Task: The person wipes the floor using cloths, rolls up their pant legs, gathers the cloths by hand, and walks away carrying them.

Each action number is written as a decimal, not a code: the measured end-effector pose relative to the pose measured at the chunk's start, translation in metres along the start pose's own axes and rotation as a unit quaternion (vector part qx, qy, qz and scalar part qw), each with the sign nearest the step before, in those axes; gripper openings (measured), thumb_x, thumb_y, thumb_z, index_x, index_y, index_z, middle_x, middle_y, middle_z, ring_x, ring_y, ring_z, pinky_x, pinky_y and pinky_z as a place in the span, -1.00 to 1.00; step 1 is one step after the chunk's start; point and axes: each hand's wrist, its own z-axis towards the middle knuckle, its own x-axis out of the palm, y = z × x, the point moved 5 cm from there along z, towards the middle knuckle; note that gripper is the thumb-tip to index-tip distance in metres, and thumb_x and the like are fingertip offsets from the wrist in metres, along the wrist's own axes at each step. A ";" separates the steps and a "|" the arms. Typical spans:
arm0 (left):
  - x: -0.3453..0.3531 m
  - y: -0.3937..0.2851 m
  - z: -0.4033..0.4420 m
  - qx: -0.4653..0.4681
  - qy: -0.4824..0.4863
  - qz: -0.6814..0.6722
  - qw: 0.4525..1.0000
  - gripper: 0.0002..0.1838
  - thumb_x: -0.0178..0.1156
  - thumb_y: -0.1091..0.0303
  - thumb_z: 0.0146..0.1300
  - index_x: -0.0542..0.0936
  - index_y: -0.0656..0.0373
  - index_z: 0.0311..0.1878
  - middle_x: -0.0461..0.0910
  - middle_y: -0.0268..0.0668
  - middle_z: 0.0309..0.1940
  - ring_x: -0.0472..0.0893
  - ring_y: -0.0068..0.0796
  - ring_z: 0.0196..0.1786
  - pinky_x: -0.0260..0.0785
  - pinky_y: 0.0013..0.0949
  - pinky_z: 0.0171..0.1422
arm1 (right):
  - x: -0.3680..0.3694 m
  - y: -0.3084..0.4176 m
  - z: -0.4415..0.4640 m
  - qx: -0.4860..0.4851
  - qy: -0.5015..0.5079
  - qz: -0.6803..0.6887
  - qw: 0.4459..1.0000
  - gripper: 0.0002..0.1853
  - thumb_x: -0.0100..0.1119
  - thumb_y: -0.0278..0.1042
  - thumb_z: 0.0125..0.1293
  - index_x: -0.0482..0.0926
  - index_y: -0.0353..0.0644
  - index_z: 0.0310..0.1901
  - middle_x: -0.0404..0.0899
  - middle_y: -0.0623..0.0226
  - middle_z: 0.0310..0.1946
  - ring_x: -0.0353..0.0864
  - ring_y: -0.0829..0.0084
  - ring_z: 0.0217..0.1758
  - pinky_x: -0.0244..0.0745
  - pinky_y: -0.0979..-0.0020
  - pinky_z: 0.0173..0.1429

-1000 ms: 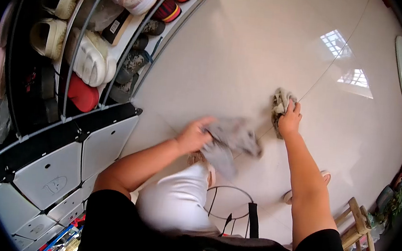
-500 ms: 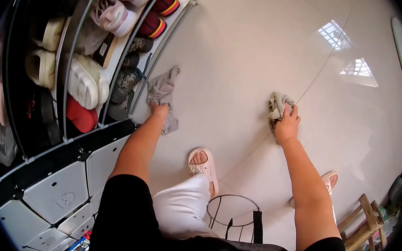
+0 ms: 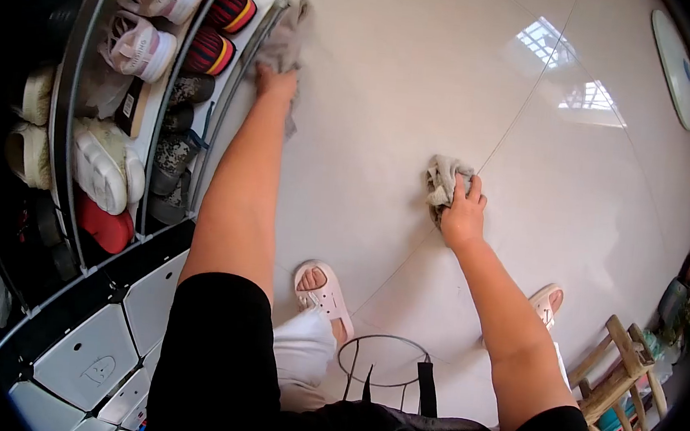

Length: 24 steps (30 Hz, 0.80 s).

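Note:
My left hand (image 3: 277,84) is closed on a thin grey cloth (image 3: 285,39) along the front edge of the shoe rack (image 3: 241,67). Part of that cloth hangs past the wrist, and it is a little blurred. Farther right, my right hand (image 3: 464,215) grips a crumpled grey-beige cloth (image 3: 445,177) pressed on the tiled floor (image 3: 367,152). Its fingers lie over the cloth's right side. Both arms reach forward, well apart from each other.
Shoes fill the rack, among them white sneakers (image 3: 103,166) and a red shoe (image 3: 104,227). White cabinet panels (image 3: 91,353) stand below it. My feet wear pink slippers (image 3: 325,300). A round wire frame (image 3: 384,336) is near my lap; a wooden stool (image 3: 623,367) stands at right.
My left hand has slid the grey cloth forward along the rack. The right hand and its cloth sit slightly farther left in view, as the whole view has shifted.

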 end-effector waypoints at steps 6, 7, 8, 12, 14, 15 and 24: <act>0.052 -0.101 -0.142 0.350 0.120 0.168 0.914 -0.41 0.12 0.44 -0.12 0.27 0.16 0.09 0.31 -0.09 0.03 0.30 -0.15 0.09 0.16 -0.27 0.16 | 0.006 -0.002 0.002 0.001 -0.004 -0.003 1.000 -0.32 -0.03 -0.59 -0.11 0.11 -0.07 0.16 -0.09 0.06 0.19 0.10 -0.04 0.06 0.19 0.21 0.13; 0.060 -0.100 -0.171 0.406 0.130 0.160 0.890 -0.42 0.12 0.47 -0.16 0.31 0.13 0.07 0.33 -0.10 0.01 0.32 -0.17 0.07 0.18 -0.27 0.14 | 0.007 -0.004 0.003 -0.007 0.002 0.002 1.000 -0.32 -0.03 -0.59 -0.11 0.11 -0.07 0.16 -0.09 0.06 0.19 0.10 -0.04 0.06 0.19 0.21 0.13; 0.063 -0.100 -0.199 0.385 0.194 0.151 0.890 -0.38 0.14 0.54 -0.23 0.33 0.13 0.06 0.33 -0.13 0.03 0.30 -0.19 0.11 0.13 -0.31 0.20 | 0.009 -0.007 0.005 -0.003 -0.009 -0.013 1.000 -0.33 -0.02 -0.56 -0.10 0.12 -0.04 0.15 -0.08 0.07 0.19 0.10 -0.04 0.06 0.21 0.21 0.11; 0.067 -0.058 -0.323 0.424 0.199 0.142 0.872 -0.33 0.19 0.51 -0.28 0.30 0.09 0.07 0.32 -0.08 -0.02 0.31 -0.13 0.05 0.19 -0.28 0.11 | 0.010 -0.007 0.004 -0.011 -0.026 -0.033 0.999 -0.35 0.01 -0.53 -0.08 0.15 0.01 0.15 -0.04 0.08 0.18 0.11 -0.04 0.07 0.21 0.20 0.12; 0.059 -0.041 -0.356 0.313 0.204 0.126 0.919 -0.32 0.22 0.46 -0.27 0.28 0.08 0.07 0.30 -0.08 -0.03 0.30 -0.11 0.04 0.20 -0.26 0.07 | 0.012 -0.014 0.010 -0.031 -0.040 -0.053 0.997 -0.35 0.01 -0.52 -0.08 0.14 0.01 0.15 -0.04 0.08 0.18 0.11 -0.04 0.06 0.20 0.20 0.12; 0.056 -0.040 -0.366 0.300 0.201 0.134 0.923 -0.32 0.22 0.46 -0.27 0.28 0.08 0.07 0.30 -0.08 -0.03 0.30 -0.11 0.04 0.20 -0.26 0.07 | 0.016 -0.014 0.009 -0.048 -0.054 -0.076 0.994 -0.35 0.02 -0.52 -0.08 0.14 0.02 0.14 -0.04 0.09 0.18 0.12 -0.04 0.06 0.20 0.20 0.13; -0.065 -0.009 -0.347 -0.076 0.456 -0.145 0.875 -0.56 0.08 0.50 0.01 0.29 0.26 0.02 0.47 -0.28 -0.28 0.46 -0.57 -0.25 0.35 -0.49 -0.17 | 0.014 -0.015 0.009 -0.026 -0.023 -0.051 0.998 -0.33 0.00 -0.51 -0.06 0.10 0.12 0.16 -0.10 0.19 0.22 0.12 -0.04 0.06 0.21 0.23 0.13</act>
